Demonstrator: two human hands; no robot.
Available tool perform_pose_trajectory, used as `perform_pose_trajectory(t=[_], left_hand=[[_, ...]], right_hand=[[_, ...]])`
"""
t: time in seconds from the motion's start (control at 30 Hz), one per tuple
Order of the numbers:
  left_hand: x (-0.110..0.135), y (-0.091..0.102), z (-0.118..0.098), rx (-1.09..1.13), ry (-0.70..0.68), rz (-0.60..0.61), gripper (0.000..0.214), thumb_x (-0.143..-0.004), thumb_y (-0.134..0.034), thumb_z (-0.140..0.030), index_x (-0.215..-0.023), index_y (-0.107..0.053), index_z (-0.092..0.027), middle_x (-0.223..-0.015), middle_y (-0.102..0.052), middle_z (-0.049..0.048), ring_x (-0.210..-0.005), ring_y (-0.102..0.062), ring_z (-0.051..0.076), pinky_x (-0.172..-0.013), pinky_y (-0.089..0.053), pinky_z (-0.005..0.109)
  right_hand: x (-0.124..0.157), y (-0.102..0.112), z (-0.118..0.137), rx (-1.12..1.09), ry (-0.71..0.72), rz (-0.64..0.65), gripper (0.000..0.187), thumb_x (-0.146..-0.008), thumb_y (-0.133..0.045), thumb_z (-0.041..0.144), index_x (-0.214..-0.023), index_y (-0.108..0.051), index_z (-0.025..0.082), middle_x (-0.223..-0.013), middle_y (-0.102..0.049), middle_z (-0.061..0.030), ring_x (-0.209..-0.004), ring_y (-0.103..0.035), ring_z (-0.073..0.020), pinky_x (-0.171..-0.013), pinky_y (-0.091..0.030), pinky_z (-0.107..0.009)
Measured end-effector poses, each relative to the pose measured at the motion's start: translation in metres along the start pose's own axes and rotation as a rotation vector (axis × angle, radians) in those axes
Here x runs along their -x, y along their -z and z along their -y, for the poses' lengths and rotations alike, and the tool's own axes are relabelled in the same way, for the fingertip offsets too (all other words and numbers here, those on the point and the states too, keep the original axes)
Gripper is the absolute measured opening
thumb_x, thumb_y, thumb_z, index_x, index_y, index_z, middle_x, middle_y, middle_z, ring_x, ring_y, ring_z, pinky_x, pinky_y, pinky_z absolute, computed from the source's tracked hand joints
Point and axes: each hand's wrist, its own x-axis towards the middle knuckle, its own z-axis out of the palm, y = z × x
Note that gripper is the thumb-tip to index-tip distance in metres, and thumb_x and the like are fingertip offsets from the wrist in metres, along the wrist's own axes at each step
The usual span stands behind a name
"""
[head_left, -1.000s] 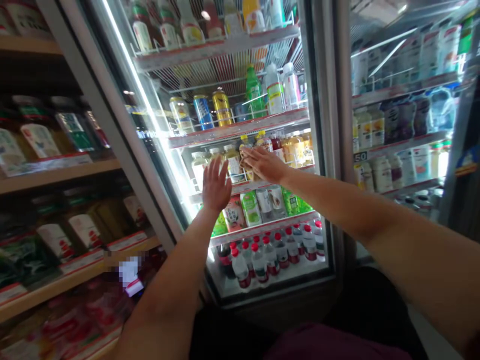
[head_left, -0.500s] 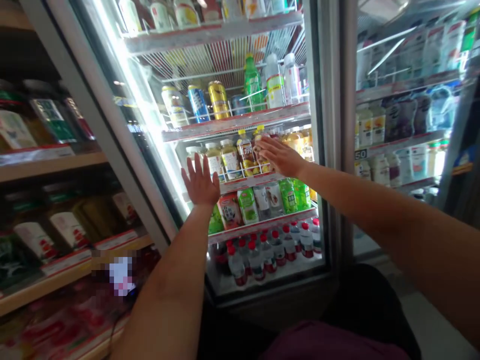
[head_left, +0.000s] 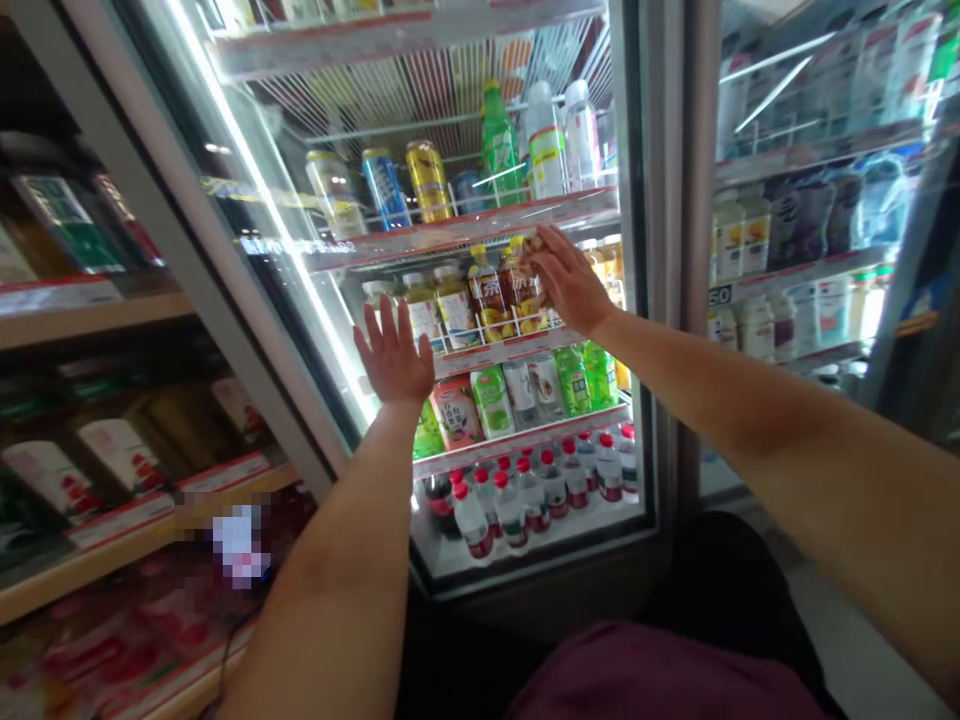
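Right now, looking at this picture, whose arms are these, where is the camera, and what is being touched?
The camera sits on a person's head and looks forward and down, so the two bare arms are that person's own. They reach into a lit drinks cooler. The left hand is open and spread, holding nothing, in front of the middle rack. The right hand curls over a brown tea bottle on that rack; how firm the grip is cannot be told. Cans stand on the shelf above, red-capped water bottles at the bottom. Wooden shelves of packets are on the left.
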Motion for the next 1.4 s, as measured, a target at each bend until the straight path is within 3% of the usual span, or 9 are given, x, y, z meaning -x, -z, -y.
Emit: perform_pose_trajectory(t=[0.23,0.37,0.47,0.67,0.83,1.0,1.1,1.27,1.4], left_hand=[[0.003,-0.004,0.004,-0.068,-0.056,-0.051,0.068,-0.118,-0.04,-0.044,-0.177,-0.034,-0.013,-0.184,-0.02,0.0144,-0.172,-0.001,0.034,-0.139,0.008,0.059],[0.002,-0.004,0.003,-0.075,-0.045,-0.036,0.068,-0.116,-0.041,-0.042,-0.176,-0.035,-0.011,-0.183,-0.021,0.0173,-0.172,-0.001,0.034,-0.139,0.007,0.061],[0.002,-0.003,0.002,-0.048,-0.017,-0.021,0.07,-0.114,-0.043,-0.041,-0.177,-0.034,-0.014,-0.184,-0.02,0.0156,-0.172,0.001,0.033,-0.139,0.008,0.062],[0.002,-0.003,0.003,-0.064,-0.033,-0.03,0.07,-0.114,-0.044,-0.041,-0.179,-0.033,-0.017,-0.183,-0.02,0.0155,-0.172,0.001,0.033,-0.139,0.007,0.062],[0.002,-0.005,0.005,-0.06,-0.036,-0.061,0.068,-0.115,-0.041,-0.045,-0.178,-0.034,-0.02,-0.183,-0.022,0.0124,-0.171,-0.001,0.029,-0.14,0.007,0.057],[0.001,-0.002,-0.001,-0.033,-0.014,-0.044,0.074,-0.115,-0.039,-0.051,-0.173,-0.041,-0.005,-0.183,-0.023,0.0162,-0.17,-0.003,0.039,-0.138,0.01,0.056],[0.001,0.002,-0.006,-0.029,0.024,-0.006,0.072,-0.113,-0.043,-0.046,-0.174,-0.04,-0.009,-0.183,-0.022,0.0155,-0.172,-0.001,0.033,-0.139,0.009,0.057],[0.0,0.005,-0.011,-0.029,0.063,0.016,0.069,-0.112,-0.047,-0.039,-0.174,-0.039,-0.009,-0.183,-0.023,0.0147,-0.172,-0.001,0.032,-0.139,0.011,0.054],[0.0,0.006,-0.012,-0.049,0.034,-0.001,0.068,-0.113,-0.046,-0.036,-0.172,-0.04,-0.002,-0.182,-0.025,0.0184,-0.172,-0.005,0.036,-0.138,0.007,0.059]], right_hand=[[0.023,0.01,0.0,0.0,0.246,0.295,0.054,-0.102,-0.062,0.016,-0.155,-0.06,0.026,-0.18,-0.041,-0.0076,-0.172,-0.026,-0.0299,-0.141,-0.026,-0.061],[0.013,0.012,-0.009,0.025,0.111,0.175,0.049,-0.107,-0.051,0.015,-0.153,-0.061,0.027,-0.177,-0.046,-0.0038,-0.17,-0.03,-0.0277,-0.141,-0.028,-0.059],[0.015,0.008,-0.006,0.02,-0.013,0.074,0.05,-0.109,-0.049,0.024,-0.159,-0.057,0.023,-0.177,-0.045,-0.0073,-0.171,-0.028,-0.0314,-0.142,-0.027,-0.06],[0.009,0.011,-0.001,0.013,0.089,0.192,0.051,-0.11,-0.043,0.025,-0.16,-0.056,0.026,-0.176,-0.047,-0.0055,-0.17,-0.03,-0.0288,-0.142,-0.026,-0.059],[-0.003,0.008,-0.001,0.02,-0.017,0.055,0.061,-0.111,-0.04,0.031,-0.171,-0.042,0.02,-0.18,-0.039,-0.0098,-0.171,-0.027,-0.0359,-0.141,-0.025,-0.065],[0.01,0.007,0.004,0.033,0.057,0.15,0.069,-0.109,-0.048,0.033,-0.176,-0.034,0.025,-0.183,-0.035,-0.0061,-0.172,-0.024,-0.0325,-0.142,-0.023,-0.059],[0.005,0.014,0.001,0.073,0.078,0.237,0.07,-0.107,-0.05,0.03,-0.175,-0.037,0.023,-0.184,-0.033,-0.0058,-0.172,-0.024,-0.0345,-0.143,-0.017,-0.061],[0.002,0.012,0.011,0.128,-0.064,0.165,0.073,-0.107,-0.043,0.033,-0.177,-0.032,0.017,-0.186,-0.026,-0.0095,-0.173,-0.018,-0.0392,-0.141,-0.014,-0.066],[0.009,0.01,0.015,0.116,-0.034,0.197,0.071,-0.107,-0.044,0.034,-0.176,-0.035,0.019,-0.184,-0.031,-0.008,-0.173,-0.02,-0.0344,-0.142,-0.019,-0.061]])
